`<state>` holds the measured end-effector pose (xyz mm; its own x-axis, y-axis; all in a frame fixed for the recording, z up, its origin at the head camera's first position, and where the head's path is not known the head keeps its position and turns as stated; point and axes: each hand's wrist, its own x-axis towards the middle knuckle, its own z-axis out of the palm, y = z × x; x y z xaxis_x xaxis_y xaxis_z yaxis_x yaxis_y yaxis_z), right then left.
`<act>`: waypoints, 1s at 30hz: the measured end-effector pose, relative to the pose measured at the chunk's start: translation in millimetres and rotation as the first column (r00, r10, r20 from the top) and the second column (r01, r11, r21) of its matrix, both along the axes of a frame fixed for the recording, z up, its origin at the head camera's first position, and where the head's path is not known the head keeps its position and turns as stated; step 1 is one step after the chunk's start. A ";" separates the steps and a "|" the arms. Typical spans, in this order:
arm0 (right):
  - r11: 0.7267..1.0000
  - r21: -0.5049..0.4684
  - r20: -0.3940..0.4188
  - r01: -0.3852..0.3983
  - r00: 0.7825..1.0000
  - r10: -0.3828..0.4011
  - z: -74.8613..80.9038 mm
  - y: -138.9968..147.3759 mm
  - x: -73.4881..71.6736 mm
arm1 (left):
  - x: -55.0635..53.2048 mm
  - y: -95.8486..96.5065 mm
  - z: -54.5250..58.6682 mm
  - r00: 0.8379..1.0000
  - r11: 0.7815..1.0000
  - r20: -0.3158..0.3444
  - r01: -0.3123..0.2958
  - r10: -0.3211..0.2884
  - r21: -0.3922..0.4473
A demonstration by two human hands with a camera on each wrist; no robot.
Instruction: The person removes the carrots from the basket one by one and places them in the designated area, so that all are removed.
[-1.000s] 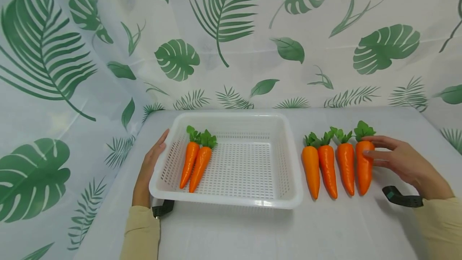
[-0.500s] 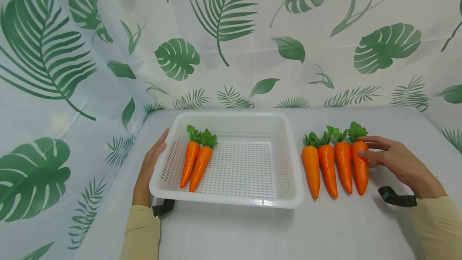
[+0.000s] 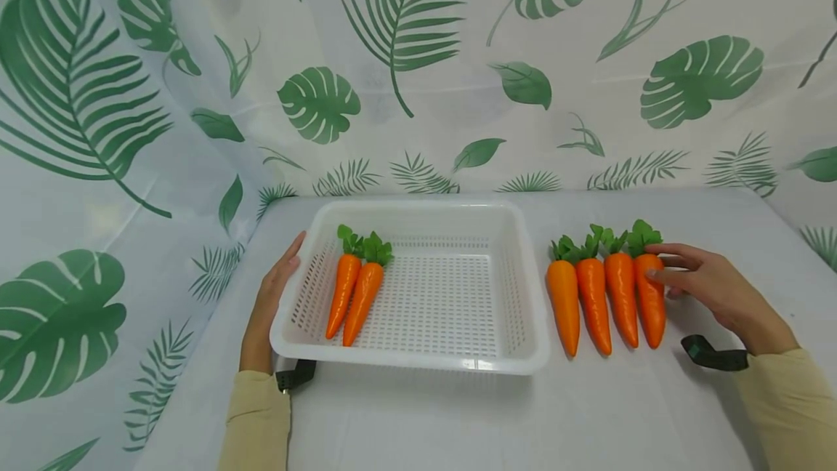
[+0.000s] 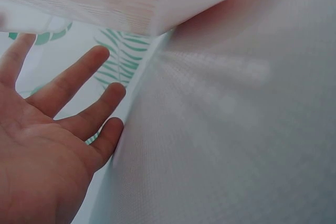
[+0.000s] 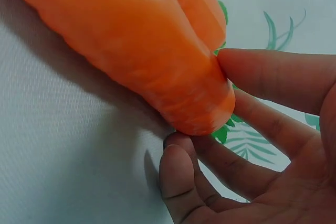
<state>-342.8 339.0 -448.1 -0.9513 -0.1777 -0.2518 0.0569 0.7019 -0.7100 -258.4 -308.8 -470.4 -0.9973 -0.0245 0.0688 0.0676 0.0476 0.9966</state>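
Note:
In the head view my right hand [image 3: 713,282] holds the upper part of the rightmost orange carrot [image 3: 650,304], thumb on top and fingers along its right side. That carrot [image 5: 157,51] fills much of the right wrist view, the thumb and fingertips at its thick end. My left hand [image 3: 271,296] lies along the left wall of a white perforated basket [image 3: 405,363]. Seen from the left wrist, its fingers [image 4: 79,82] are spread and fairly straight. Two carrots with green tops, one on the left [image 3: 343,296] and one beside it [image 3: 364,304], lie inside the basket's left part.
Three more carrots, a left one [image 3: 564,307], a middle one [image 3: 593,304] and a right one [image 3: 621,296], lie in a row between the basket and the held carrot. A white cloth [image 3: 405,427] covers the table. Behind it hangs a leaf-patterned curtain [image 3: 451,122].
My right hand has slid the rightmost carrot a little to the left, closer against its neighbour, which has shifted left too. The left hand and the basket have stayed in place.

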 end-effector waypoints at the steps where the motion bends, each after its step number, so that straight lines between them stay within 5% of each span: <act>1: 1.000 0.000 0.000 0.002 1.000 -0.002 -0.2 0.0 -0.4 | -0.2 -0.2 -0.1 1.000 1.000 -0.002 -0.001 0.001 0.000; 30: 0.999 0.032 -0.006 0.040 0.999 -0.040 8.6 12.2 1.1 | -0.5 0.3 -0.5 1.000 1.000 -0.004 -0.010 0.010 0.001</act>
